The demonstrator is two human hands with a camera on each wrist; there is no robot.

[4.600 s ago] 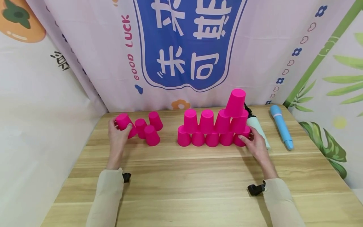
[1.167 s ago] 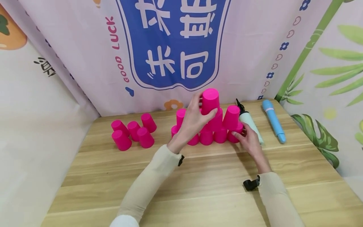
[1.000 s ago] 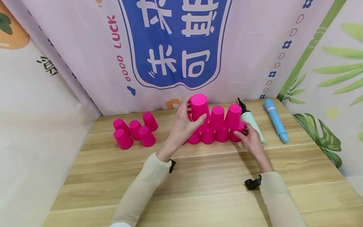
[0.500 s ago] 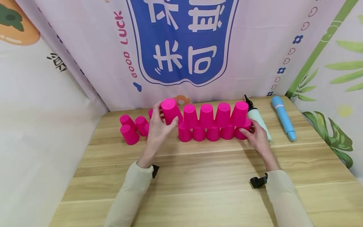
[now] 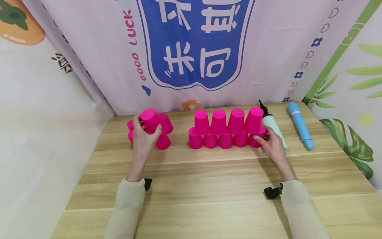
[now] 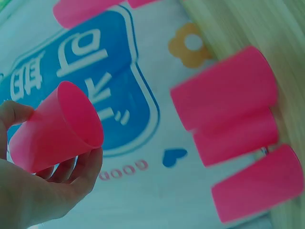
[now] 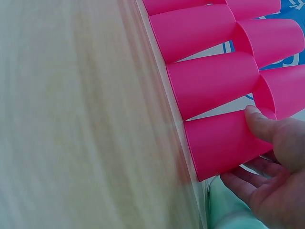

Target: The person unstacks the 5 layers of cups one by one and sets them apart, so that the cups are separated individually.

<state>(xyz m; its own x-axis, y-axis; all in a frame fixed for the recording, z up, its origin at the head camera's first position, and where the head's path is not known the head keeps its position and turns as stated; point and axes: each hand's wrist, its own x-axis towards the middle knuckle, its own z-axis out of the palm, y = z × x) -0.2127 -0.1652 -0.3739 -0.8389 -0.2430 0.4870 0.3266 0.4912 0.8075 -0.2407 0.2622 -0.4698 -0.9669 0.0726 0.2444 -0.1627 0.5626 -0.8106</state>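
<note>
In the head view my left hand grips an upturned pink cup, held above a loose group of pink cups at the left; the hand hides part of that group. The left wrist view shows thumb and fingers around this cup, its hollow mouth visible. At the right, upturned pink cups form two rows, several on the table and several across their tops. My right hand holds the bottom row's rightmost cup between thumb and fingers; the right wrist view shows the thumb on this cup's side.
Behind the right end of the rows lies a pale green cylinder with a black nozzle. A blue microphone-shaped object lies farther right. A printed curtain hangs along the table's back edge.
The single cup once atop the upper row is gone from there. My left hand has carried a cup leftward from over the rows to above the left group. My right hand keeps its place.
</note>
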